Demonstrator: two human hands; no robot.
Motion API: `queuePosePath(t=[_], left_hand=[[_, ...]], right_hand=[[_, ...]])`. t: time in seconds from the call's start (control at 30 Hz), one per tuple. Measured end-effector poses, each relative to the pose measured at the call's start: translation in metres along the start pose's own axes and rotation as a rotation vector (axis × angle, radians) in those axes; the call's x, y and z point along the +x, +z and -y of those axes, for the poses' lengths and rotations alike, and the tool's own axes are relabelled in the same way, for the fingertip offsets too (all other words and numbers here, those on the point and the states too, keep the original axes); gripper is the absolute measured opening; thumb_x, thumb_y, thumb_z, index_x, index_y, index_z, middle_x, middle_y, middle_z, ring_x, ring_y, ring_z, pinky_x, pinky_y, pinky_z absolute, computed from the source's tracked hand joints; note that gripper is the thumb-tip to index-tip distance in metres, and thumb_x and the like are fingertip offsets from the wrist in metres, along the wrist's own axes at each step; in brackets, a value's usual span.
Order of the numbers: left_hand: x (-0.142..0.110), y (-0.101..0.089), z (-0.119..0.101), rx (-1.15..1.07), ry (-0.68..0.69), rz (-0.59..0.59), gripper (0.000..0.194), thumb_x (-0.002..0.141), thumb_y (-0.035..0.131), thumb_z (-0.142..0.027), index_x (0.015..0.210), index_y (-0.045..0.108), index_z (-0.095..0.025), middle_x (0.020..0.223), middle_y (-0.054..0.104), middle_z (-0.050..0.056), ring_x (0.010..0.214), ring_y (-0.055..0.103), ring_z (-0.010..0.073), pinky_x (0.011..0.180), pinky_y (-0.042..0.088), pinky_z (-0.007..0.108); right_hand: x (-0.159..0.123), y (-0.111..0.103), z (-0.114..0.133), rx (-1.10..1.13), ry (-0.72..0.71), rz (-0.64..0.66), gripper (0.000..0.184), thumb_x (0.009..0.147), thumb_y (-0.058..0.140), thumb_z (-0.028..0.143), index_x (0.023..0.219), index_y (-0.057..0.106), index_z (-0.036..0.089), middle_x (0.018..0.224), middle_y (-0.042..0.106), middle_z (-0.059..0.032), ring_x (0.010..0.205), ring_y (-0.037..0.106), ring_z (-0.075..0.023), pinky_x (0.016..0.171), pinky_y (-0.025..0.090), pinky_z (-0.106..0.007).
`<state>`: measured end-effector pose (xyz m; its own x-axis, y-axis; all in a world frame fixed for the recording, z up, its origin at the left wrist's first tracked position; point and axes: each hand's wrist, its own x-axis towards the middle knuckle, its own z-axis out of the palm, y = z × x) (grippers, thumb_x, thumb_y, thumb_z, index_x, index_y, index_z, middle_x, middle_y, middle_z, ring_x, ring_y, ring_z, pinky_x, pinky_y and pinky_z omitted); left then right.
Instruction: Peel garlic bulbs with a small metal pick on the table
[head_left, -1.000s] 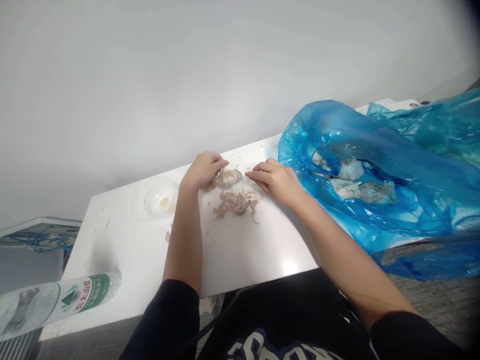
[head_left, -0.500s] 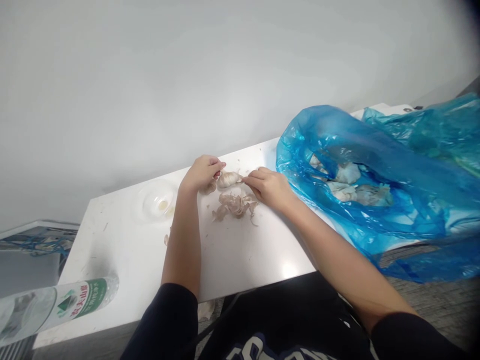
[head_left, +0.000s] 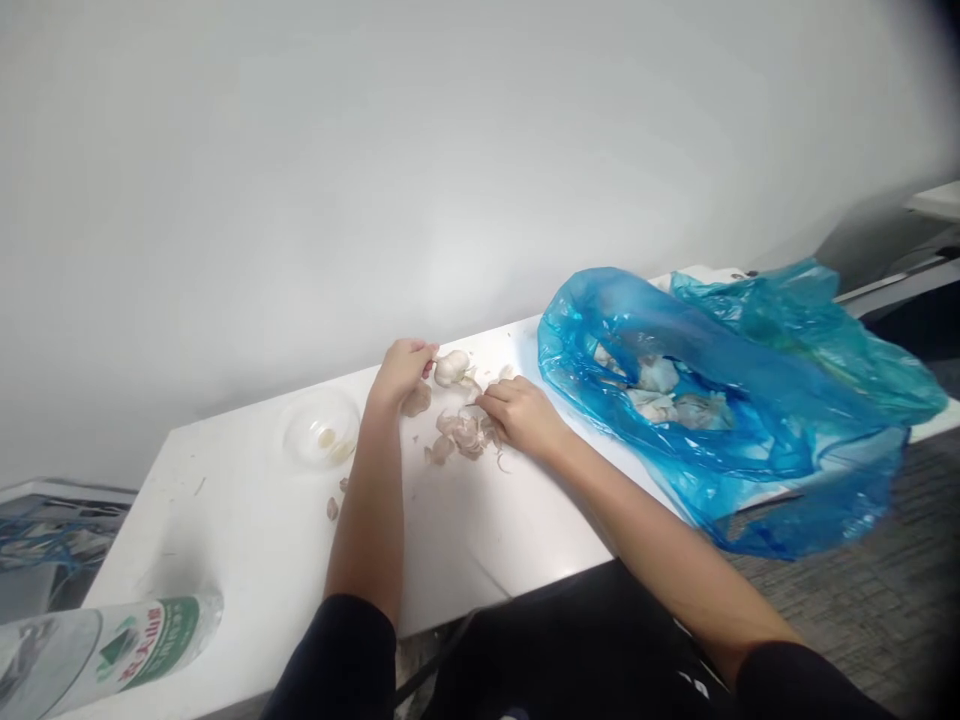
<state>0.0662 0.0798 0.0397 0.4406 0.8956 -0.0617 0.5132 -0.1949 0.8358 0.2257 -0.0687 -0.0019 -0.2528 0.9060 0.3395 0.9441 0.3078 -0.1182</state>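
White tabletop [head_left: 225,530], seen from beside the bench: a garlic bulb [head_left: 451,368] sits toward the far edge, between the two hands. Left hand [head_left: 401,372]: fingers curled, about half closed, their tips just at the bulb's side; whether they have real hold of it cannot be told from here. Right hand [head_left: 523,416]: thumb and forefinger drawn nearly together above a heap of papery garlic skins [head_left: 463,432]; any shred between them is too small to make out.

Handling assessment: a steady grip low on the bulb and light pressure at the papery layers would be sound practice, since those skins look thin and liable to tear. Loose skins are best kept in one heap, well clear of the clear bowl [head_left: 319,428], which holds pale garlic pieces [head_left: 327,438]. Also noted: a blue plastic bag [head_left: 574,345] at right, with pale scraps [head_left: 652,375] inside, and a water bottle [head_left: 127,645] lying on its side at the near corner — neither is in contact with the hands.
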Motion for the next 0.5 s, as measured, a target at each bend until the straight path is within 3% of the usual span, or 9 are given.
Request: queuePosePath(t=[0.17, 0.33, 0.5], left_hand=[[-0.005, -0.005, -0.008, 0.094, 0.04, -0.022, 0.035, 0.084, 0.052, -0.036, 0.055, 0.046, -0.018, 0.053, 0.048, -0.002, 0.055, 0.043, 0.0118, 0.062, 0.033, 0.027], [-0.01, -0.005, -0.013, 0.063, 0.067, 0.002, 0.036, 0.083, 0.054, -0.038, 0.054, 0.046, -0.018, 0.052, 0.047, -0.002, 0.055, 0.042, 0.0118, 0.062, 0.033, 0.027], [-0.013, -0.005, -0.015, 0.007, 0.082, 0.007, 0.034, 0.081, 0.055, -0.035, 0.054, 0.044, -0.019, 0.052, 0.046, -0.003, 0.055, 0.043, 0.0116, 0.063, 0.033, 0.026]], right_hand=[[-0.016, -0.021, 0.006, -0.087, 0.185, 0.132, 0.019, 0.092, 0.052, 0.015, 0.09, 0.071, 0.017, 0.09, 0.071, -0.0077, 0.082, 0.058, -0.0194, 0.064, 0.024, -0.033], [-0.058, -0.015, 0.008, -0.067, 0.327, 0.024, 0.024, 0.098, 0.048, 0.021, 0.101, 0.072, 0.021, 0.095, 0.073, -0.0059, 0.086, 0.058, -0.0205, 0.069, 0.028, -0.033], [-0.091, -0.003, 0.014, -0.148, 0.421, -0.051, 0.023, 0.094, 0.052, 0.018, 0.096, 0.075, 0.023, 0.1, 0.074, -0.0076, 0.091, 0.058, -0.0249, 0.074, 0.031, -0.036]])
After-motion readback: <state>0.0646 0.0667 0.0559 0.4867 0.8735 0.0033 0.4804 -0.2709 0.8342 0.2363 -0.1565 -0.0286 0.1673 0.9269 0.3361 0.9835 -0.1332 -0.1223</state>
